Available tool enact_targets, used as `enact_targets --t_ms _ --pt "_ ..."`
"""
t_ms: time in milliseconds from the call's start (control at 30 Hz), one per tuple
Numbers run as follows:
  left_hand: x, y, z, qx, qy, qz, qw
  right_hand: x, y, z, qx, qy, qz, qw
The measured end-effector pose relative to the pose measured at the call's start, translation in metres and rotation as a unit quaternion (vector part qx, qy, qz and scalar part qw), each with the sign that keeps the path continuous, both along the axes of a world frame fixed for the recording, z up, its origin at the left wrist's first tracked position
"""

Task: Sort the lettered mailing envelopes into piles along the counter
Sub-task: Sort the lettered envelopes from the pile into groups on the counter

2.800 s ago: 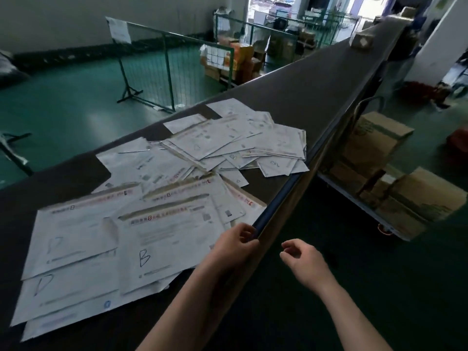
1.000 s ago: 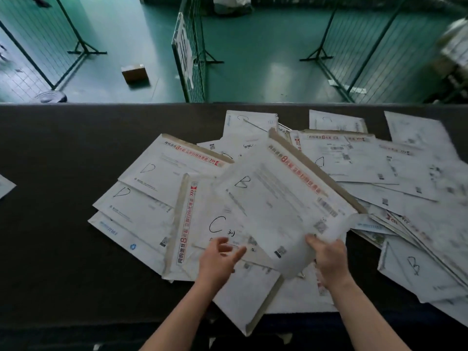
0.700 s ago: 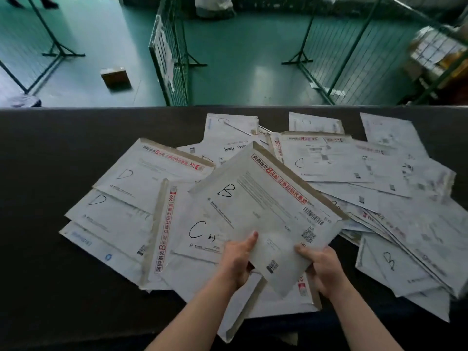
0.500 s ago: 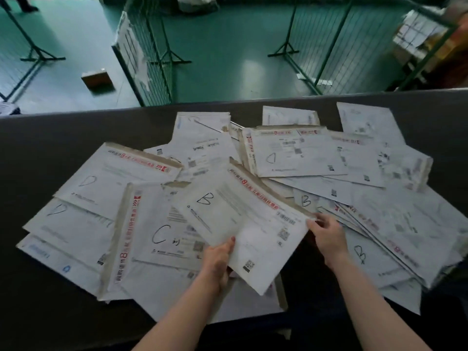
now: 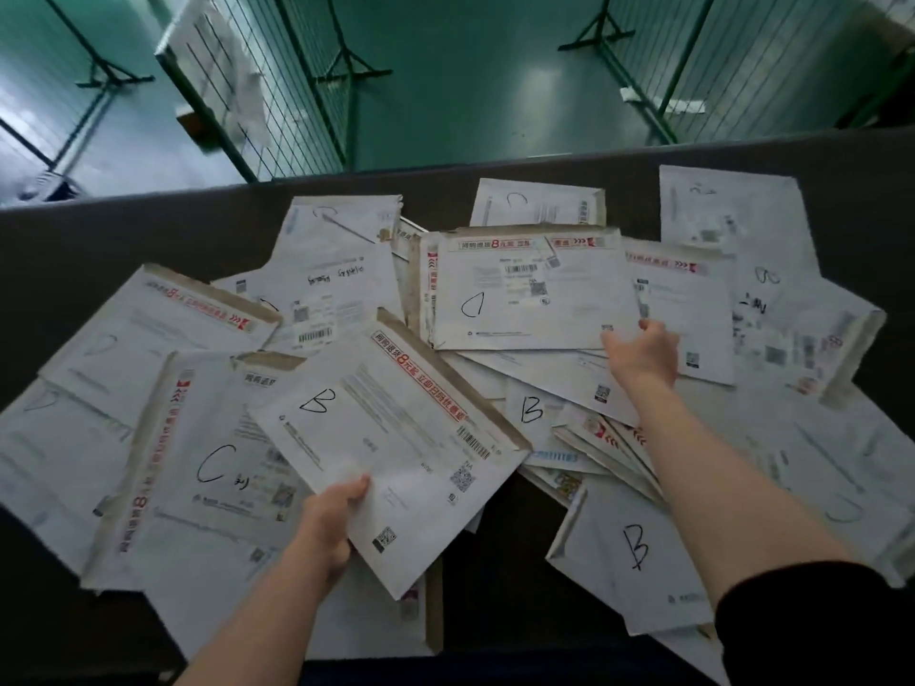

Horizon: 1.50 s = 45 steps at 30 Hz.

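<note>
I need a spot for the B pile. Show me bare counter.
Bare counter lies far left, beyond the D envelopes, and in a dark gap between the held B envelope and the near-right B envelope. Centre and right are crowded.

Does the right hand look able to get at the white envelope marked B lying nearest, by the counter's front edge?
Probably yes. That white B envelope lies uncovered just beside the right forearm, and the right hand seems to hold nothing yet.

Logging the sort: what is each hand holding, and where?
Left hand grips the B envelope at its near edge. Right hand touches the D envelope's near right corner; grip unclear.
</note>
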<state>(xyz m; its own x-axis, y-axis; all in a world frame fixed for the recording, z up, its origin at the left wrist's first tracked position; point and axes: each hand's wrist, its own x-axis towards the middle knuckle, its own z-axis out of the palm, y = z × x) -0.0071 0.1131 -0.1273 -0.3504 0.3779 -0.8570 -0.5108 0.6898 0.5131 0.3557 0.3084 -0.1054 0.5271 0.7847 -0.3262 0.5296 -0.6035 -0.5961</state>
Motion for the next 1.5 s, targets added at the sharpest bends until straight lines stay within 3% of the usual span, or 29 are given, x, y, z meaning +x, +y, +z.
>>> enact_targets --t_ms 167,333,467,567,633,733,867,1100,1233,1367,1500 --pt "0.003 0.001 0.0 -0.004 0.013 -0.005 1.0 0.0 0.019 -0.006 -0.077 -0.042 0.001 0.996" --pt "0.005 0.002 0.002 0.002 0.042 0.01 0.999 0.018 0.039 0.001 -0.125 0.015 -0.021 0.992" --pt "0.006 0.003 0.004 0.008 0.061 0.004 0.998 0.019 0.03 0.004 -0.09 0.027 0.011 0.996" --pt "0.007 0.003 0.007 0.016 0.062 0.004 0.998 0.002 0.011 0.001 0.014 0.034 0.03 0.999" --pt "0.01 0.003 0.011 0.024 0.062 0.006 0.998 -0.015 -0.01 0.004 0.094 0.127 -0.004 0.987" --pt "0.017 -0.001 0.015 0.028 0.083 0.028 0.996 -0.042 -0.052 0.024 0.192 0.307 -0.097 0.927" --pt "0.03 -0.012 0.013 0.046 0.107 0.056 0.992 -0.075 -0.104 0.047 0.189 0.445 -0.155 0.862" --pt "-0.001 -0.076 0.074 0.15 0.042 0.141 0.978 -0.169 -0.198 0.065 0.114 0.462 0.002 0.88" --pt "-0.074 -0.138 0.102 0.224 0.096 0.178 0.953 -0.242 -0.246 0.085 0.058 0.457 0.092 0.883" --pt "-0.159 -0.209 0.126 0.279 0.163 0.2 0.925 -0.331 -0.296 0.115 -0.006 0.387 0.234 0.892" --pt "-0.251 -0.29 0.131 0.295 0.177 0.258 0.903 -0.447 -0.353 0.129 -0.074 0.366 0.343 0.862"
